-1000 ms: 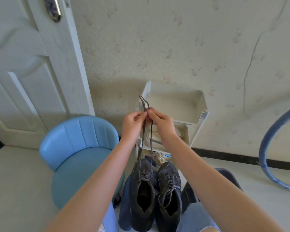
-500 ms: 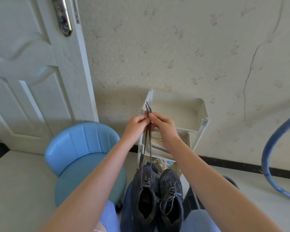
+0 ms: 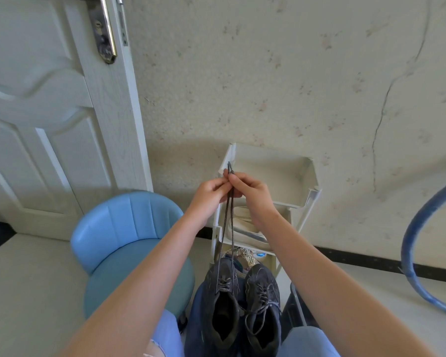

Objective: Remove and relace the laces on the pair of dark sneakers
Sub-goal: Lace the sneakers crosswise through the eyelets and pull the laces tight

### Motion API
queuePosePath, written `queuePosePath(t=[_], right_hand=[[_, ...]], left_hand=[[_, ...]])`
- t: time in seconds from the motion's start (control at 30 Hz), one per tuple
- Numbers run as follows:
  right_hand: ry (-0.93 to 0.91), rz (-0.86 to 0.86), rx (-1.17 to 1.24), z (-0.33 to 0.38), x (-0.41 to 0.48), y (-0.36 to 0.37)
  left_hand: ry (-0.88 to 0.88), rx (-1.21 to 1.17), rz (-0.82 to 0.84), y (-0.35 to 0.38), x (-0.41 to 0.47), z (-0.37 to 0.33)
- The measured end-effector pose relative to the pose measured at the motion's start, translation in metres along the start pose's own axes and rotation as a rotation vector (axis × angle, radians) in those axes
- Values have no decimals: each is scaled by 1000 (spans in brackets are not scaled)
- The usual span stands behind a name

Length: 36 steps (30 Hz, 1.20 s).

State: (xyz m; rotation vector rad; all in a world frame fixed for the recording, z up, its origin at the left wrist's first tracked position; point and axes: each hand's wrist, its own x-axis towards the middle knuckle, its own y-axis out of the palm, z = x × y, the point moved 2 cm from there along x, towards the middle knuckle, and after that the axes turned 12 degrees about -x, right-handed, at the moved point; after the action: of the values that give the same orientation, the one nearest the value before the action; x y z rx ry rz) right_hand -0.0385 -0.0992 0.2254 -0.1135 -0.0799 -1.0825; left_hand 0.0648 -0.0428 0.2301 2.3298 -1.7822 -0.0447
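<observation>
Straight below the hands, the lace (image 3: 227, 228) runs in two taut strands down to the front eyelets of the left sneaker (image 3: 223, 302). The right sneaker (image 3: 264, 305) stands laced beside it. The left hand (image 3: 211, 191) and right hand (image 3: 252, 194) meet, both pinching the lace just under its tips. It looks light and limp, so the stiffer tips seem the best hold. The white rack (image 3: 306, 176) sits just behind the knuckles; room opens above.
</observation>
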Motion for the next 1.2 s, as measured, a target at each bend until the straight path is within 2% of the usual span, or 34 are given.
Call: queuePosePath(t=[0.2,0.6,0.77,0.93,1.2], right_hand=[[17,38,33,1,1,-1],[11,104,-10,6,-1,-1],[-5,40,-6,11,-1,4],[-5,46,13,14,-3,5],[-10,6,-8,15,-1,9]], left_hand=[[-40,22,-16,1,0,-6],[-39,102,53,-2,-1,-14],[-28,67,44,-1,-1,-12],[-32,80,73,-5,-3,-10],[-5,-16,-10,-10,-5,-8]])
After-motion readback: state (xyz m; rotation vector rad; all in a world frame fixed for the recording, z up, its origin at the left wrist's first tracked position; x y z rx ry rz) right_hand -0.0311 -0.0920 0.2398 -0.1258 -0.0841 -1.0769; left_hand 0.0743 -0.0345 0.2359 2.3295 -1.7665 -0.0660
